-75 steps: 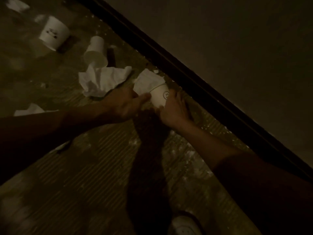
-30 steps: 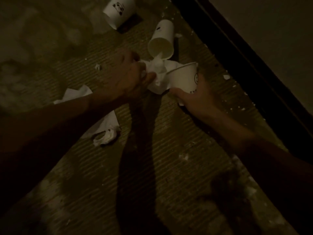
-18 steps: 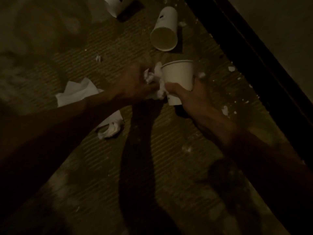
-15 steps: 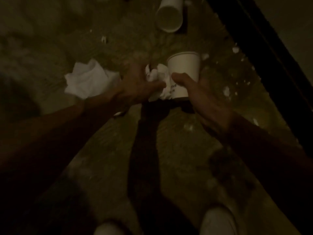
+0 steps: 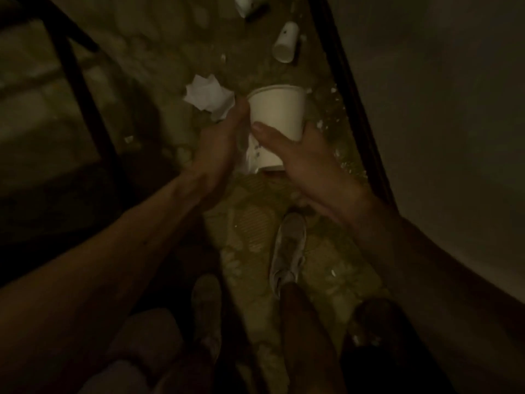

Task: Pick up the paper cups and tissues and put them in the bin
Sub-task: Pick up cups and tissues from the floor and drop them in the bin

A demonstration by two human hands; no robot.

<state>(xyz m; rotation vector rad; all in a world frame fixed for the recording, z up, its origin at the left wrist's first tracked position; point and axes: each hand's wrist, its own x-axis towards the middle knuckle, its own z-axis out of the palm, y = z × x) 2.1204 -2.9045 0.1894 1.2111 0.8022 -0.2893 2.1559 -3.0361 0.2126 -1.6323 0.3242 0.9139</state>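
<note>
My right hand grips a white paper cup upright, thumb across its front, above the floor. My left hand lies against the cup's left side with its fingers straight. A thin strip of white tissue shows between that palm and the cup. A crumpled white tissue lies on the floor just left of the cup. Further off, a second paper cup lies on its side, and a third cup is cut off by the top edge. No bin is in view.
A dark skirting strip and a plain wall run along the right. A dark metal frame stands at the left. My shoes are on the ribbed, crumb-strewn floor below the hands.
The view has pulled back and up, so my feet now show. The cup has risen with my right hand. The tissue my left hand gripped is mostly hidden between that hand and the cup.
</note>
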